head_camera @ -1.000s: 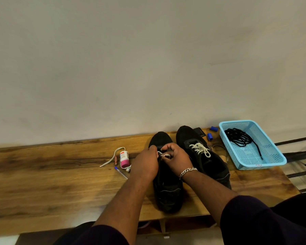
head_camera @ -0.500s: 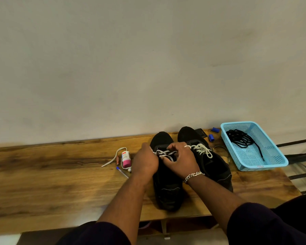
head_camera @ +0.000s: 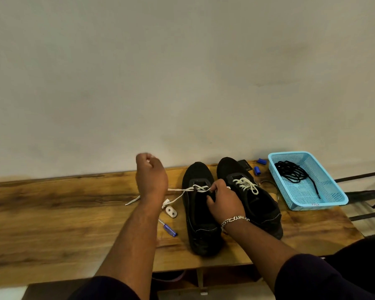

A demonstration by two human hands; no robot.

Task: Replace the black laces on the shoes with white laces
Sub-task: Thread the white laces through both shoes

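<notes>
Two black shoes stand side by side on the wooden table (head_camera: 52, 213), toes to the wall. The right shoe (head_camera: 262, 208) carries a tied white lace (head_camera: 247, 185). On the left shoe (head_camera: 199, 234) a white lace (head_camera: 198, 188) crosses the top eyelets, with loose strands trailing left. My left hand (head_camera: 152, 176) is raised left of that shoe, fingers curled, and a strand runs behind it; it appears to grip the lace. My right hand (head_camera: 223, 200) rests on the left shoe's opening and pinches the lace at the eyelets. Black laces (head_camera: 292, 172) lie in a blue basket (head_camera: 312, 207).
A small white plug-like piece (head_camera: 171, 212) and a blue pen (head_camera: 168, 229) lie left of the shoes. Two blue caps (head_camera: 256, 170) and a black item (head_camera: 245, 164) sit behind the right shoe. The wall is close behind, and metal bars stand at the right.
My left hand has left the shoe and moved up and to the left, drawing a lace strand out sideways. My right hand stays at the eyelets.
</notes>
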